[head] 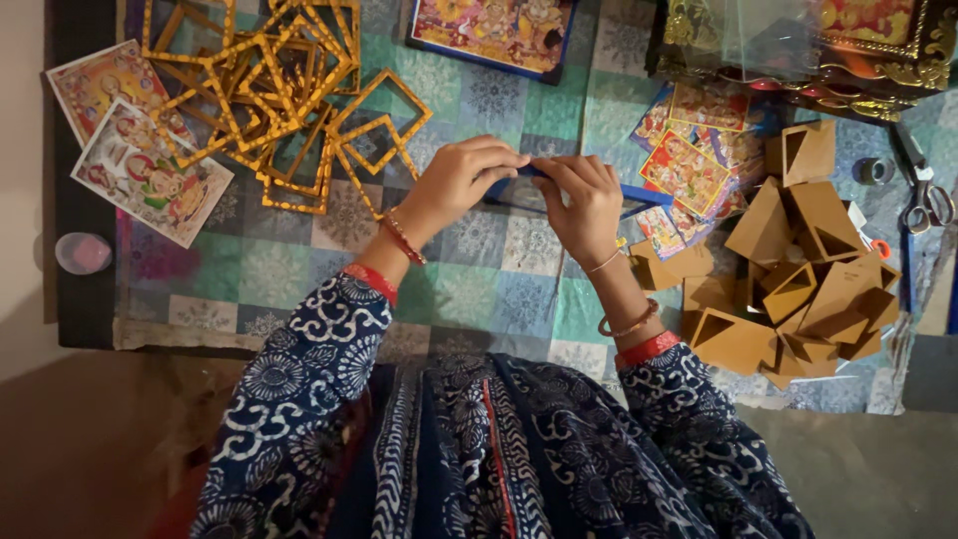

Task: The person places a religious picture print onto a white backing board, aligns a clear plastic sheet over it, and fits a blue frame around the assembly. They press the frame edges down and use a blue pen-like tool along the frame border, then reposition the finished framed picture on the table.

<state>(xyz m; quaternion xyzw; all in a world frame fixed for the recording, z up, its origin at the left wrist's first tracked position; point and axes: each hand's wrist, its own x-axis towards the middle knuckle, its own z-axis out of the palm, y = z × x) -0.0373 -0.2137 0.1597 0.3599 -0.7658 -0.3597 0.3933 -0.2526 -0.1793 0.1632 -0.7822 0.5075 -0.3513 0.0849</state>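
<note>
— Upper left of the patchwork cloth (299, 289)?
— Heap of gold-edged frames (289, 100), tangled and overlapping. Beside them, at the cloth's left edge, two loose colour prints (130, 130), one partly over the other. Below those, off the cloth, a small pink-tinted round lid (82, 253).
— Top centre?
— One blue-bordered picture (494, 30), lying flat, cut off by the upper edge.
— Right side?
— Fanned stack of small printed cards (694, 165); just beside it, a pile of brown cardboard stands (798, 279). Further right, scissors (926, 195) and a tape roll (875, 171). Upper right corner, an ornate gilded frame (848, 50).
</note>
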